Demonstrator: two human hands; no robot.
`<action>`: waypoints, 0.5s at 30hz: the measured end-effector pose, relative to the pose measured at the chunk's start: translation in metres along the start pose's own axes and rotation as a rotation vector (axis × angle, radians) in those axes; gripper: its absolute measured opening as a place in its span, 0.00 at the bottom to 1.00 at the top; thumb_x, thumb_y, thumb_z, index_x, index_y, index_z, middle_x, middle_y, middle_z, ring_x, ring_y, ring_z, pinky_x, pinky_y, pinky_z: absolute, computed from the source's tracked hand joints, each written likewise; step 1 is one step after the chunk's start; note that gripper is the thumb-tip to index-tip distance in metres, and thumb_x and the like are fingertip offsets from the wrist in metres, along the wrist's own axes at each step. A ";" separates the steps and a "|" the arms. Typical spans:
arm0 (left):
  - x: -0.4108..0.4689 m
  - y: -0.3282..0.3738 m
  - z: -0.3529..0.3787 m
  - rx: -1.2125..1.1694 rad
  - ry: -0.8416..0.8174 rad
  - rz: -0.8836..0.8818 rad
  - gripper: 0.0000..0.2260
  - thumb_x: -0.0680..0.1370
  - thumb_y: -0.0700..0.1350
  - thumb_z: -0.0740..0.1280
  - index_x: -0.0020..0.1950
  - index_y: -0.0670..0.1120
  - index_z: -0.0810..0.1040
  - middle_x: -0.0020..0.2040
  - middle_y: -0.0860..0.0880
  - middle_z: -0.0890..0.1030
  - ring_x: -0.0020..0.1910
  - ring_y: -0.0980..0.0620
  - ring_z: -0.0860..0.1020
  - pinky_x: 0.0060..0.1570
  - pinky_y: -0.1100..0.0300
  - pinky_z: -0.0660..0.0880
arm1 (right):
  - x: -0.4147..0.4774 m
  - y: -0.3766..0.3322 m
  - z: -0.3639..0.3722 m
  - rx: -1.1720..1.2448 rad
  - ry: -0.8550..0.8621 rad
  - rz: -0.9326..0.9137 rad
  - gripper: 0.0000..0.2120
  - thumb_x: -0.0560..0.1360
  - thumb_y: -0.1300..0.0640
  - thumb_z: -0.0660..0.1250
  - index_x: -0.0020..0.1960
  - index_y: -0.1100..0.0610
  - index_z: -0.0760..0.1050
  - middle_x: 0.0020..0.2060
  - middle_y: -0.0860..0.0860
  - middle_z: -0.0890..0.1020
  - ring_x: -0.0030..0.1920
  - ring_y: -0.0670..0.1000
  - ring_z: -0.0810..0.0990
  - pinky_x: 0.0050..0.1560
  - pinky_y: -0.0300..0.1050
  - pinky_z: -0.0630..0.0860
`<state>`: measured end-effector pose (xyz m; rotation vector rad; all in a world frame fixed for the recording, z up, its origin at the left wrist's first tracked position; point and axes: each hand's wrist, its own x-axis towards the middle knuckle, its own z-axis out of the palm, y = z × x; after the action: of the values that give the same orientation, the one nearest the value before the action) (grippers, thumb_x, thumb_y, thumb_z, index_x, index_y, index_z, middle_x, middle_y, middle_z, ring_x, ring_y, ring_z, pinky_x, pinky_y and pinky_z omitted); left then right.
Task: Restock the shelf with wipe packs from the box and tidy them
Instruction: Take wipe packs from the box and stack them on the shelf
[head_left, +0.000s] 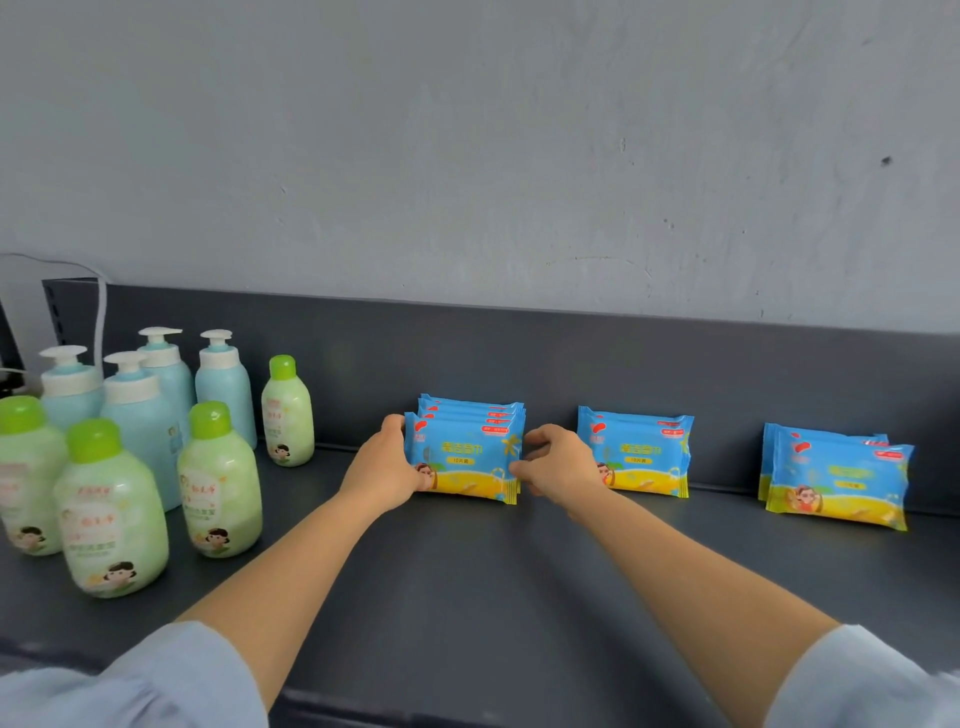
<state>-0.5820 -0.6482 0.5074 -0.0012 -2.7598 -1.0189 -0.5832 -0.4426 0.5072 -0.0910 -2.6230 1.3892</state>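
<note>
Three groups of blue-and-yellow wipe packs stand upright on the dark shelf (467, 571). The left stack (465, 454) holds several packs, one behind another. My left hand (382, 467) grips its left edge, fingers curled round the side. My right hand (558, 462) holds its right edge with curled fingers. The middle group (644, 452) stands just right of my right hand. A right group (839, 478) of two packs leans near the back panel. No box is in view.
Green-capped lotion bottles (218, 483) and pale blue pump bottles (223, 384) fill the shelf's left end. A dark back panel (519, 353) runs along the grey wall. A white cable (101, 312) hangs at the far left. The shelf's front edge lies near my sleeves.
</note>
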 end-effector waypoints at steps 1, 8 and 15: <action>-0.001 0.001 0.000 0.011 0.006 0.008 0.35 0.72 0.44 0.75 0.73 0.46 0.59 0.63 0.47 0.74 0.59 0.50 0.75 0.51 0.56 0.73 | -0.001 0.000 -0.001 -0.031 0.000 -0.008 0.20 0.72 0.59 0.73 0.61 0.55 0.73 0.51 0.52 0.81 0.51 0.52 0.81 0.52 0.53 0.81; -0.006 0.006 -0.001 0.150 0.060 0.067 0.44 0.72 0.45 0.74 0.77 0.46 0.48 0.69 0.44 0.66 0.66 0.48 0.70 0.60 0.53 0.71 | -0.011 0.000 -0.007 -0.235 0.001 -0.074 0.25 0.73 0.54 0.72 0.68 0.56 0.69 0.58 0.52 0.79 0.57 0.51 0.78 0.54 0.44 0.77; -0.009 0.010 -0.005 0.360 0.154 0.188 0.45 0.71 0.49 0.75 0.78 0.46 0.48 0.71 0.44 0.60 0.70 0.46 0.61 0.63 0.52 0.69 | -0.025 -0.005 -0.016 -0.392 0.052 -0.157 0.23 0.75 0.53 0.69 0.68 0.55 0.69 0.56 0.51 0.79 0.54 0.50 0.77 0.53 0.45 0.77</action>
<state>-0.5712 -0.6431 0.5158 -0.1207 -2.6969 -0.4492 -0.5556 -0.4361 0.5169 0.0283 -2.7520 0.8015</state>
